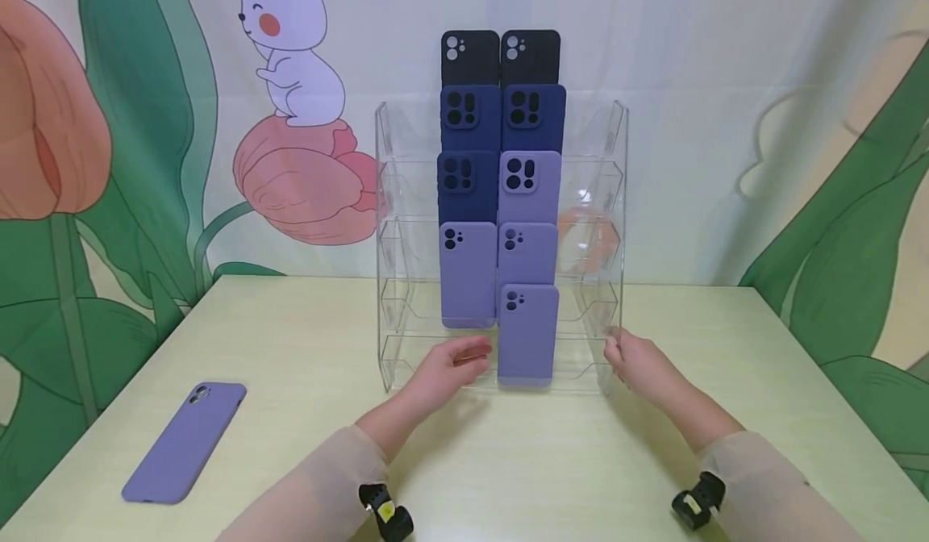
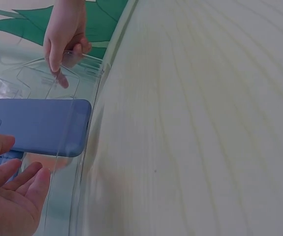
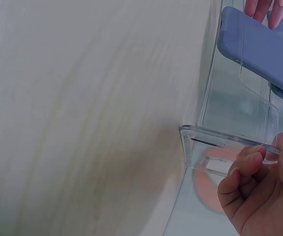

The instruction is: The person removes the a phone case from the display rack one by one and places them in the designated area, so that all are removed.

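Observation:
A clear acrylic tiered rack [image 1: 617,203] stands on the table, holding phone cases in two columns. At the left edge of the lowest purple phone case [image 1: 528,336] is my left hand [image 1: 446,373], its fingers relaxed and spread with nothing gripped. In the left wrist view those fingers [image 2: 38,184] lie just beside that case [image 2: 43,125]. My right hand [image 1: 642,364] pinches the rack's right side panel low down; the right wrist view shows thumb and curled fingers [image 3: 247,169] on the clear panel edge [image 3: 230,137]. Another purple case [image 1: 468,276] sits one tier up on the left.
A loose purple phone case [image 1: 185,445] lies flat at the table's left. Higher tiers hold black cases [image 1: 470,62], navy cases [image 1: 468,127] and a lilac case [image 1: 530,191]. Behind the rack hangs a printed cloth [image 1: 697,122] with tulips and a rabbit.

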The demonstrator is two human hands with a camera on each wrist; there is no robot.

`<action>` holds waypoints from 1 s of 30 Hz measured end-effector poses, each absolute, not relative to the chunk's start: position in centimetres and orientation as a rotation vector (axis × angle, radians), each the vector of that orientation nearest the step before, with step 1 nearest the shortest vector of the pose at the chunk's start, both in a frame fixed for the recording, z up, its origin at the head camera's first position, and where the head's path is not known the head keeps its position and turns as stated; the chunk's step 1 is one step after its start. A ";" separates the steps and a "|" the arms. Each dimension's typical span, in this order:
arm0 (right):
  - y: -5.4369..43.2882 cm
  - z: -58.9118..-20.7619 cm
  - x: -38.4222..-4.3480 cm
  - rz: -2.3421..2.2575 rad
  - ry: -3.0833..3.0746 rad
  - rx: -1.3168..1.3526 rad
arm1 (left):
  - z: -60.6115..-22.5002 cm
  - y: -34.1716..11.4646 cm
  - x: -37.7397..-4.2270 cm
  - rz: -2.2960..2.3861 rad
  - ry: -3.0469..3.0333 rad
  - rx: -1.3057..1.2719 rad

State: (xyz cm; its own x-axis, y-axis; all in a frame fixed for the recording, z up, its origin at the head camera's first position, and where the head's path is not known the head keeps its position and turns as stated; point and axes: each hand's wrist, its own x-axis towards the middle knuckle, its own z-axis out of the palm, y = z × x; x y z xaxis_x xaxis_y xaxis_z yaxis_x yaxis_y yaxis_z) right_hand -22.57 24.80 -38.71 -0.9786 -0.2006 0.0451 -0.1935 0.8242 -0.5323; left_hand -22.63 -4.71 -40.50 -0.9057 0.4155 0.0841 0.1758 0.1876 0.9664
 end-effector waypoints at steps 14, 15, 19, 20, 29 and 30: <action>24.7 -38.5 -22.3 -0.866 2.986 -0.316 | -41.2 -3.1 -23.1 1.812 2.279 0.575; 24.7 -38.5 -22.4 -0.866 2.988 -0.320 | -41.2 -3.0 -23.1 1.819 2.283 0.561; 24.8 -38.6 -22.4 -0.862 2.995 -0.332 | -41.4 -2.4 -23.3 1.836 2.322 0.523; 24.8 -38.6 -22.4 -0.860 2.996 -0.335 | -41.4 -2.3 -23.3 1.833 2.337 0.515; 24.9 -38.7 -22.5 -0.860 2.998 -0.347 | -39.3 -1.8 -21.9 1.826 2.355 0.534; 24.9 -38.7 -22.5 -0.859 3.000 -0.344 | -38.9 -1.7 -21.7 1.821 2.348 0.535</action>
